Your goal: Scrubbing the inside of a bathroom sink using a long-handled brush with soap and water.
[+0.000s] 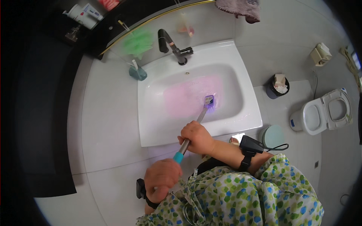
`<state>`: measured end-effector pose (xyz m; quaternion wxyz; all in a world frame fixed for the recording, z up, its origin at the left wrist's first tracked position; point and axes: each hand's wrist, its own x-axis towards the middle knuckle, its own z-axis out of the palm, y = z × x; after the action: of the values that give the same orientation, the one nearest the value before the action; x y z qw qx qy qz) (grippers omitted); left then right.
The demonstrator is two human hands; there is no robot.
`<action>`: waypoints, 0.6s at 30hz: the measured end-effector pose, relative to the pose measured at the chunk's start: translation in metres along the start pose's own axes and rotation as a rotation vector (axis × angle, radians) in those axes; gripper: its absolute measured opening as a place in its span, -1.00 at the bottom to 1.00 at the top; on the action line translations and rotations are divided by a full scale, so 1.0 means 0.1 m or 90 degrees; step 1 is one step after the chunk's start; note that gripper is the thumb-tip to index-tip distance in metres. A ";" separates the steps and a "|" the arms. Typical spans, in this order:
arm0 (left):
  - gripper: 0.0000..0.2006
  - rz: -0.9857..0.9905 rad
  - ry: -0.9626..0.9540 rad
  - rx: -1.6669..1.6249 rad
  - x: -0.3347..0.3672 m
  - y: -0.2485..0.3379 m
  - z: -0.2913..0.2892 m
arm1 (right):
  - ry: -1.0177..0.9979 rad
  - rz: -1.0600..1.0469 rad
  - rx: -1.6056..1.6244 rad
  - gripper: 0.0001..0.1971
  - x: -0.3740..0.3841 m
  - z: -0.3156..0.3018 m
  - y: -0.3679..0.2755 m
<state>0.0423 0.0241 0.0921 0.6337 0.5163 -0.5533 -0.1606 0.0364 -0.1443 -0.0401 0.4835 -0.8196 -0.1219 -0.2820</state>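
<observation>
A long-handled brush (202, 115) slants down into the white sink (247, 88); it has a metal shaft, a teal grip and a small purple head. The brush head (209, 101) rests in the right part of the basin, in or at the edge of shallow pinkish liquid (184, 96). My right hand (197, 137) is closed around the metal shaft just over the sink's front edge. Lower down and to the left, my left hand (163, 179) wraps the handle's near end, by the teal grip (178, 157). Its palm side is hidden.
A black faucet (174, 47) rises behind the basin. To its left stand a teal cup-like holder (138, 72) and a hanging green mesh puff (138, 42). On the right are a trash bin (278, 87), an open toilet (313, 116) and a pale green round container (274, 136).
</observation>
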 end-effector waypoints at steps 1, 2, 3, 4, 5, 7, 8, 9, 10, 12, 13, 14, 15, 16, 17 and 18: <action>-0.84 -0.078 0.056 0.057 -0.02 0.02 0.04 | -0.003 -0.002 0.008 -0.82 0.01 0.06 0.06; -0.86 -0.157 0.112 0.114 -0.04 0.02 0.06 | -0.002 0.002 0.004 -0.82 0.05 0.12 0.15; -0.86 -0.161 0.120 0.120 -0.06 0.00 0.07 | -0.004 0.005 -0.001 -0.82 0.07 0.16 0.19; -0.87 -0.152 0.099 0.149 -0.07 -0.04 0.06 | -0.010 0.003 0.007 -0.82 0.07 0.22 0.20; -0.87 -0.143 0.077 0.177 -0.09 -0.06 0.05 | -0.017 -0.011 0.031 -0.82 0.07 0.30 0.20; -0.89 -0.129 0.092 0.145 -0.13 -0.04 -0.03 | -0.031 -0.027 0.057 -0.82 0.14 0.40 0.19; -0.91 -0.112 0.099 0.110 -0.14 -0.05 -0.06 | -0.032 -0.023 0.088 -0.80 0.17 0.45 0.20; -0.91 -0.111 0.107 0.114 -0.11 -0.06 -0.04 | -0.034 -0.022 0.119 -0.77 0.20 0.46 0.21; -0.93 -0.151 0.095 0.188 -0.06 -0.09 -0.02 | -0.040 -0.026 0.120 -0.77 0.23 0.45 0.30; -0.94 -0.190 0.089 0.267 0.04 -0.24 -0.01 | -0.060 -0.077 0.121 -0.78 0.35 0.46 0.56; -0.95 -0.151 0.050 0.279 0.02 -0.33 -0.03 | -0.069 -0.090 0.123 -0.78 0.39 0.46 0.59; -0.95 -0.111 0.011 0.291 0.01 -0.40 -0.03 | -0.094 -0.100 0.081 -0.79 0.42 0.41 0.64; -0.95 -0.104 0.021 0.303 0.00 -0.43 -0.01 | -0.117 -0.110 0.041 -0.80 0.46 0.34 0.69; -0.93 -0.094 0.038 0.254 -0.02 -0.50 0.01 | -0.127 -0.094 0.038 -0.80 0.45 0.30 0.74; -0.90 -0.080 0.056 0.207 -0.01 -0.53 0.03 | -0.138 -0.082 0.034 -0.80 0.39 0.26 0.73; -0.90 -0.072 0.083 0.239 -0.02 -0.48 0.05 | -0.135 -0.060 0.032 -0.81 0.36 0.24 0.64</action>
<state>0.0552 0.0037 0.0501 0.5510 0.6647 -0.5015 -0.0563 0.1043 -0.1584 -0.0744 0.4747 -0.8258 -0.2174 -0.2131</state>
